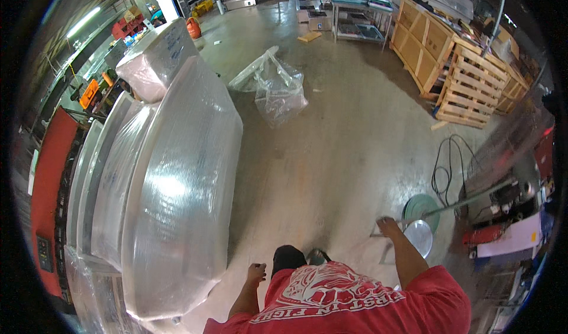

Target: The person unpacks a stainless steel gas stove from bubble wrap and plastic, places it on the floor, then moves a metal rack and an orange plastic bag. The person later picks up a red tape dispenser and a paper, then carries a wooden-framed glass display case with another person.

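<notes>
Floor (pixel 313 168): smooth, grey-brown, with a dull shine; a crumpled clear plastic sheet (pixel 278 88) lies on it ahead.
Room: workshop or store, lit by ceiling tubes.
Far end: tabletop (pixel 355 2) on metal legs, flat items on top and on the shelf below.
Right side: wooden crate (pixel 421 41), with a slatted pallet (pixel 473 85) tilted beside it; black cable (pixel 444 174) looped on the floor.
Left side: plastic-wrapped panels (pixel 183 198) standing on edge, a wrapped box (pixel 157 62) close against their far end.
Metal bar: (pixel 479 199) just beyond the right grip (pixel 387 226), near a green disc (pixel 421 207) and a silvery disc (pixel 419 239).
Bar axis: lengthwise from near the right grip, outward to the right and slightly away from the wearer.
Panel axis: lengthwise away from the wearer, broad face toward the open floor.
Right grip state: fingers at the bar's near end; cannot tell whether closed on it or only touching.
Left grip: (pixel 256 273) low, near the panels; fingers partly curled, cannot tell whether open or closed.
Obscured: silvery disc partly behind the right forearm; far right blurred; outer edges cut by the dark lens rim.
</notes>
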Tool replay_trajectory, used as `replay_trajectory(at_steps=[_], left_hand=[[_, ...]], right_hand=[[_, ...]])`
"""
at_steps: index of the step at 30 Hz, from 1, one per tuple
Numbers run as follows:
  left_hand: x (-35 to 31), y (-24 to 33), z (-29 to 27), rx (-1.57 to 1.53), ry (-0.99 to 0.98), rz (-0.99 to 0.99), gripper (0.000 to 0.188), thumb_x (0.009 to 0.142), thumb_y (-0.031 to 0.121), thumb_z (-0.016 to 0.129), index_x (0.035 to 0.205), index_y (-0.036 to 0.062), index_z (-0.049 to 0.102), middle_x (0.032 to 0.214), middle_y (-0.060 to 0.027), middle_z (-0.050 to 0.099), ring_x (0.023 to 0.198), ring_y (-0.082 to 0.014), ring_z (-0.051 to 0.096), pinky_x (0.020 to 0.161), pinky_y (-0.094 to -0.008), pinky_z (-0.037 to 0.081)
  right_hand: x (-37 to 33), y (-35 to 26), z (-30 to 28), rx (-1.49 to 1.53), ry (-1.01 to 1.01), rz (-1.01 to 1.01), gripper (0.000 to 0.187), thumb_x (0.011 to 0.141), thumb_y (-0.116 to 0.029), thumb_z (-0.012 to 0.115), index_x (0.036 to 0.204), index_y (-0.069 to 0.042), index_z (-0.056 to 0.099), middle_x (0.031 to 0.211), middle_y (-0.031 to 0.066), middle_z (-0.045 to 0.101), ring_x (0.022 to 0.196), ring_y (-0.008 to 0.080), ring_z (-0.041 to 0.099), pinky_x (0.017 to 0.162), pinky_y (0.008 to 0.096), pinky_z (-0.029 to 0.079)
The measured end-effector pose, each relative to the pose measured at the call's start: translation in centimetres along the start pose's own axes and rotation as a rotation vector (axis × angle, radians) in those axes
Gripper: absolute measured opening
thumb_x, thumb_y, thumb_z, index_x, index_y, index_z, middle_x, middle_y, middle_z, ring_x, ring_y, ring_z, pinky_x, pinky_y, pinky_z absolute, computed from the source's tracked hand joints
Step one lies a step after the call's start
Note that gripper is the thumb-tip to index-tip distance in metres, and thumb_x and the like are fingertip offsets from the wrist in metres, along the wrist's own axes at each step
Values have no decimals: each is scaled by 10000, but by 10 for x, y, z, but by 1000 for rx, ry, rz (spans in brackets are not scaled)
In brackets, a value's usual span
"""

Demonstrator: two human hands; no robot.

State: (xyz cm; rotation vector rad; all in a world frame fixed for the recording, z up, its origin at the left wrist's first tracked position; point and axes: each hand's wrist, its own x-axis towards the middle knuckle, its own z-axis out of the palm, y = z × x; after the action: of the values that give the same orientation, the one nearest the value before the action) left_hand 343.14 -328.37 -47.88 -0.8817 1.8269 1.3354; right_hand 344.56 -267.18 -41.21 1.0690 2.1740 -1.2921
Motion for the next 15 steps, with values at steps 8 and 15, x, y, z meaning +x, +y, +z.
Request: replay_trajectory(at_steps=[8, 15], left_hand=[[189, 190, 64, 129, -134, -129, 417, 877, 351, 694, 1156, 50, 621, 848, -71, 614, 728, -216, 604, 611, -421, 512], [353, 524, 90, 246, -151, -25, 463, 845, 329, 721, 1198, 64, 581, 862, -70, 631, 748, -246, 616, 605, -445, 513]], right_hand=[[232, -370, -20, -169, -4, -604, 427, 966, -318, 602, 1266, -14, 598, 1103, 185, 706, 958, 269, 685, 804, 383, 546], [356, -247, -75, -886, -200, -244, 462, 879, -291, 598, 1305, -112, 593, 1233, 148, 658, 1142, 326, 614, 955, 455, 484]])
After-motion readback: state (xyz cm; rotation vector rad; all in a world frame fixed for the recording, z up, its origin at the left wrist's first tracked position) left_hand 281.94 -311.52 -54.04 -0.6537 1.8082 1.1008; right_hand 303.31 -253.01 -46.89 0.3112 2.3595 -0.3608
